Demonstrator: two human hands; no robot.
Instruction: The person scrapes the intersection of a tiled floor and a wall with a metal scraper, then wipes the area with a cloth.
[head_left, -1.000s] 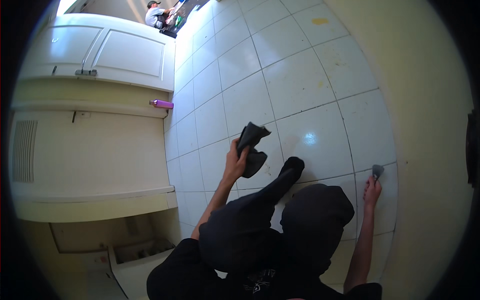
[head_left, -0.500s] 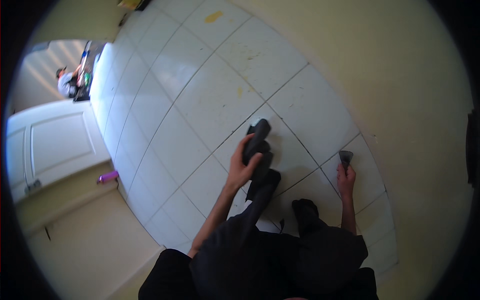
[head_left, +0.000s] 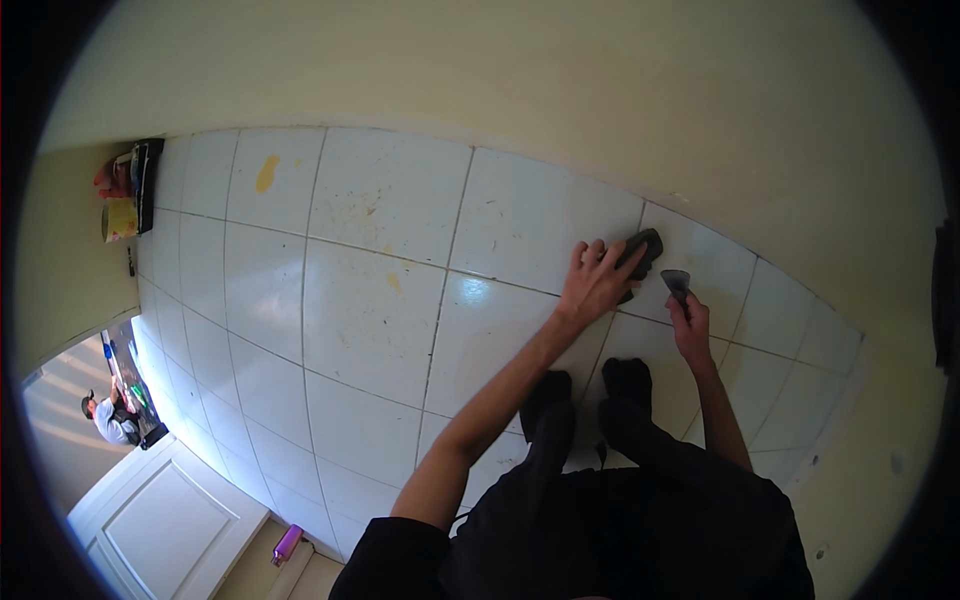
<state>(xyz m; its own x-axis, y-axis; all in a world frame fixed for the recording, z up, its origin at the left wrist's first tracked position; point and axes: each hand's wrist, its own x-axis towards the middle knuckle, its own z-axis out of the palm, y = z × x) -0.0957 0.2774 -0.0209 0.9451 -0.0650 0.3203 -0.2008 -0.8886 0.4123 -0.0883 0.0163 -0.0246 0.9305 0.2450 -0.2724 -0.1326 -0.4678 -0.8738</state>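
Observation:
Pressed low over the white tiles, my left hand [head_left: 592,287] grips a dark, rounded block-like object [head_left: 643,250]. My fingers lie partly spread over that object and hide much of it, so its exact kind is unclear. Close by on the right, my right hand [head_left: 690,325] is closed round the handle of a putty knife [head_left: 676,280]. The blade points away from me and sits just above the tiles or touches them; which, I cannot tell. Yellow stains [head_left: 267,172] and small dark specks mark the tiled floor [head_left: 370,330] to the left.
A pale wall [head_left: 560,90] borders the floor ahead and to the right. At the far left stands a dark box [head_left: 150,185] with red and yellow things. A purple bottle [head_left: 288,543] lies near a white door [head_left: 170,510]. Beyond the doorway another person [head_left: 112,415] crouches.
My view has turned rightward toward the wall. The left hand has carried the dark object right and down to the tiles near the wall, closer to the putty knife. Both hands keep their hold.

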